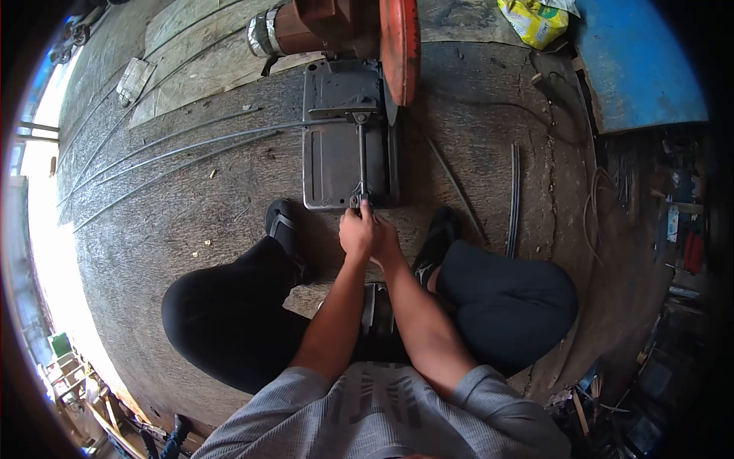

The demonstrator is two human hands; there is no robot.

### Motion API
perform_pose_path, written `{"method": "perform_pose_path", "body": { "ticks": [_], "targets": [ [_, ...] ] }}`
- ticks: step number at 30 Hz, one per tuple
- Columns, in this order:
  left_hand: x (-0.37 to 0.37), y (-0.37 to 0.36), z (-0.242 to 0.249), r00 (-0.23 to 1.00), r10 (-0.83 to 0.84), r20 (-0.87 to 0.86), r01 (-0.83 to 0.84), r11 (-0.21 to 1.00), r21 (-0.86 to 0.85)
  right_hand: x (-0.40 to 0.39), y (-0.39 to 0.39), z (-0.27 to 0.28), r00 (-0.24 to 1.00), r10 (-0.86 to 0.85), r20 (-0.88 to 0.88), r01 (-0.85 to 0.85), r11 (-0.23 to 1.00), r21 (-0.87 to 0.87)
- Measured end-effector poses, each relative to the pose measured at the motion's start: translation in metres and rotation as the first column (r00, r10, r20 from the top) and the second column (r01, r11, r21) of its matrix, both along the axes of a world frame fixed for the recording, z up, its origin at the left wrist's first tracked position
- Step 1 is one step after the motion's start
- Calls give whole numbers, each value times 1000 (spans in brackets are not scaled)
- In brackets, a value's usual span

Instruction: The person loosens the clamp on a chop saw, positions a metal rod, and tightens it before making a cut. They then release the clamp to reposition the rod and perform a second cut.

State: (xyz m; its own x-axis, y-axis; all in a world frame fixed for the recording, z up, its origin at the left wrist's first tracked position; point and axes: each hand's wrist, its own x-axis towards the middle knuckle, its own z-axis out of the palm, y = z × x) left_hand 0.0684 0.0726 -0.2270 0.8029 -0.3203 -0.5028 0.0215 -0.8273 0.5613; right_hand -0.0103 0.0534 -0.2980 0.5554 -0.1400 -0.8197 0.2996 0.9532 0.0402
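Observation:
A cut-off machine with a grey metal base [321,164] stands on the floor in front of me, its red blade guard [399,50] above the right side. A threaded clamp screw [362,157] runs along the base toward me. My left hand [357,233] and my right hand [384,239] are together at the near end of the screw, fingers closed round its handle, which they mostly cover. A long thin metal rod [222,139] reaches from the left to the clamp plate [336,112] and lies across the base.
More rods [191,162] lie at the left. A loose rod [457,187] and a bundle of short rods [513,199] lie to the right. A blue sheet [642,65] and a yellow bag [535,23] are at the upper right. Cables and tools crowd the right edge. My feet flank the base.

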Motion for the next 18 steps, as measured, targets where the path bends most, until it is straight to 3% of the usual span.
{"method": "perform_pose_path", "body": {
  "ticks": [2,3,4,6,9,12,13,14,15,16,18],
  "targets": [
    [-17,6,-3,977,-83,198,97,993,-63,1,-4,-15,939,55,339,62,943,-326],
    [-18,7,-7,975,-86,207,102,993,-67,-5,1,-14,975,207,84,-120,802,-586],
    [-16,10,-12,969,-93,229,114,990,-83,-3,-2,-16,975,203,92,-111,801,-588],
    [-11,14,-20,960,-110,257,139,986,-96,-2,-7,-36,914,133,383,-101,989,-103],
    [-7,18,-35,940,-165,299,218,964,-152,-3,-6,-40,943,150,297,-114,984,-136],
    [0,24,-43,934,-187,306,243,957,-159,0,-6,-48,928,42,370,-14,997,-78],
    [5,27,-44,978,-148,149,183,949,-256,1,-8,-52,927,57,371,-30,996,-79],
    [11,30,-47,994,-113,-10,103,935,-341,6,-10,-47,970,52,238,-12,987,-163],
    [14,33,-52,991,-114,-66,87,941,-327,9,-8,-41,995,18,101,8,970,-244],
    [9,33,-58,991,-116,-68,88,942,-324,9,-5,-35,995,15,99,9,970,-241],
    [-9,30,-70,952,225,-207,-306,713,-631,11,-1,-16,996,-32,-81,-9,888,-459]
  ]
}}
